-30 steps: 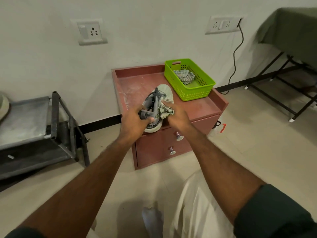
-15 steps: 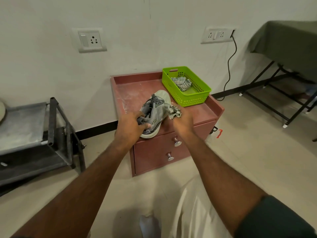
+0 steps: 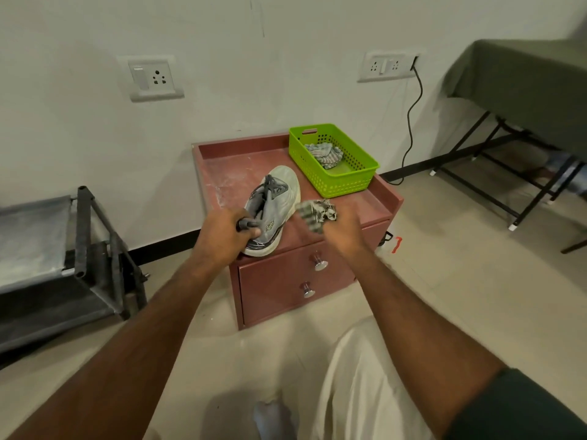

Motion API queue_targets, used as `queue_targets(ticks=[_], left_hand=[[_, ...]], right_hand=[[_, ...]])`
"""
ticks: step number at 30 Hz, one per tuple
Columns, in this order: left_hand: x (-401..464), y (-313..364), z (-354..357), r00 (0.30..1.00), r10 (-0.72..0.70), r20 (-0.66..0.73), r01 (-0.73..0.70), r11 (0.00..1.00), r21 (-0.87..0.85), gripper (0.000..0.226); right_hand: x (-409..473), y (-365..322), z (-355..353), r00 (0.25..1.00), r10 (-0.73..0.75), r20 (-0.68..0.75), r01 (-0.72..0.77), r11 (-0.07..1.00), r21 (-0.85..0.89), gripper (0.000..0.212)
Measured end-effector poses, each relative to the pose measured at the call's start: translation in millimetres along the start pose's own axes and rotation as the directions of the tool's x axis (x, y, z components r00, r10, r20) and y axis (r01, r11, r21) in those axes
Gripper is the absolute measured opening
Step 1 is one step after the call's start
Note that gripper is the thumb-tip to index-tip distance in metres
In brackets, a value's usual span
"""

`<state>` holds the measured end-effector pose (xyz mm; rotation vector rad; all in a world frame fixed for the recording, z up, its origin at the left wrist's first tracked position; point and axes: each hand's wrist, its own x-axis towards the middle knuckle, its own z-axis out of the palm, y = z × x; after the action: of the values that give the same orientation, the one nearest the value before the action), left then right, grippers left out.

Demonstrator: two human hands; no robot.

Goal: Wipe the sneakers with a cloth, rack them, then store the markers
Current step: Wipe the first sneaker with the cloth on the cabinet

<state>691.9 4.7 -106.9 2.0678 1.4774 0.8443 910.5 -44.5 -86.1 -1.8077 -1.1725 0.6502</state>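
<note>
Grey-and-white mesh sneaker (image 3: 272, 211) lies on its side at the front edge of the reddish wooden drawer cabinet (image 3: 222, 173), so its flank faces up for wiping. My left hand (image 3: 224, 235) grips its heel end to steady it. My right hand (image 3: 341, 231) holds a crumpled patterned cloth (image 3: 317, 212) just beside the sneaker, apart from it. Behind, at the back right corner, a lime-green plastic basket (image 3: 336, 182) holds another rag.

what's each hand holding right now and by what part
Left hand grips the grey sneaker at its heel collar. Right hand holds a bunched cloth in its fingers.
</note>
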Motion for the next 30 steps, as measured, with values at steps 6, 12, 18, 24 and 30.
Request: queue_targets(ticks=[6,12,18,24,30], left_hand=[[-0.3,-3.1,4.1,0.989,0.109,0.095,-0.106,0.994,-0.041,0.018],[4.6,-8.1,16.5,0.995,0.104,0.005,-0.104,0.99,0.1,0.013],[4.6,-0.5,24.2,0.997,0.081,-0.021,-0.076,0.982,0.175,0.026],[7.7,16.1,28.9,0.993,0.062,-0.102,-0.038,0.975,0.219,0.053],[7.4,18.0,24.8,0.993,0.062,-0.103,-0.04,0.978,0.207,0.048]], right_hand=[[17.8,-3.6,53.8,0.972,-0.18,0.153,0.181,0.983,0.01,0.058],[-7.4,-1.0,11.2,0.84,-0.148,0.522,0.128,0.989,0.074,0.038],[-6.8,9.7,-13.8,0.991,-0.028,0.129,0.038,0.996,-0.076,0.022],[-23.6,9.6,41.0,0.962,-0.147,0.231,0.146,0.989,0.022,0.059],[-21.7,22.7,39.1,0.989,-0.066,0.13,0.106,0.937,-0.332,0.037]])
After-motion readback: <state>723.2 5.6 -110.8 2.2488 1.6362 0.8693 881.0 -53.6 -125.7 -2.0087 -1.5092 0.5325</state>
